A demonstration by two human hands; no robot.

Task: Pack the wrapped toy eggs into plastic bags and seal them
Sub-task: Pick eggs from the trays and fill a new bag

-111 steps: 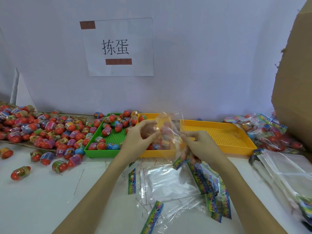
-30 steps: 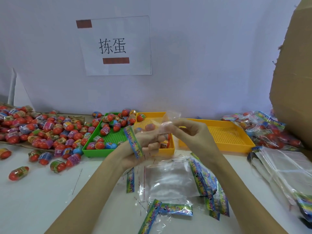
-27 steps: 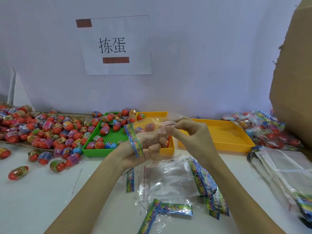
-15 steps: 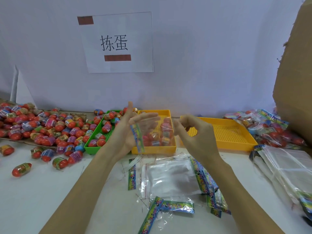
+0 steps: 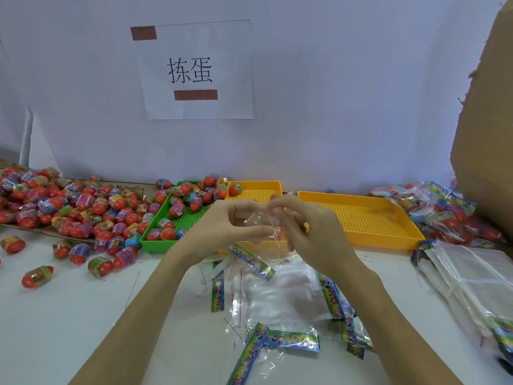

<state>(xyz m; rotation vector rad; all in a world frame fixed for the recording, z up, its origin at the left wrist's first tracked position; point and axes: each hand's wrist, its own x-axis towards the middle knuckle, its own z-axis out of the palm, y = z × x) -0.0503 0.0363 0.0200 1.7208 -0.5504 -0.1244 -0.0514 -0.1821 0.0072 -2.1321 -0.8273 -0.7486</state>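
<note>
My left hand (image 5: 219, 227) and my right hand (image 5: 308, 232) meet in front of the small yellow tray (image 5: 256, 190). Both pinch a clear plastic bag (image 5: 261, 222) between thumb and fingers. The bag's coloured header strip (image 5: 251, 262) hangs below my left hand. I cannot tell whether eggs are inside the bag; my hands cover most of it. Wrapped red toy eggs (image 5: 83, 207) lie heaped at the left, and several sit in the green tray (image 5: 177, 222).
Several flat bags with coloured strips (image 5: 280, 298) lie on the white table below my hands. A large yellow tray (image 5: 361, 218) stands to the right. Filled bags (image 5: 444, 212) and a stack of clear bags (image 5: 472, 276) are far right, beside a cardboard box (image 5: 488, 134).
My hands have come together and lowered a little. The bag with its coloured strip, held up in my left palm half a second ago, is now pinched between both hands, the strip hanging underneath.
</note>
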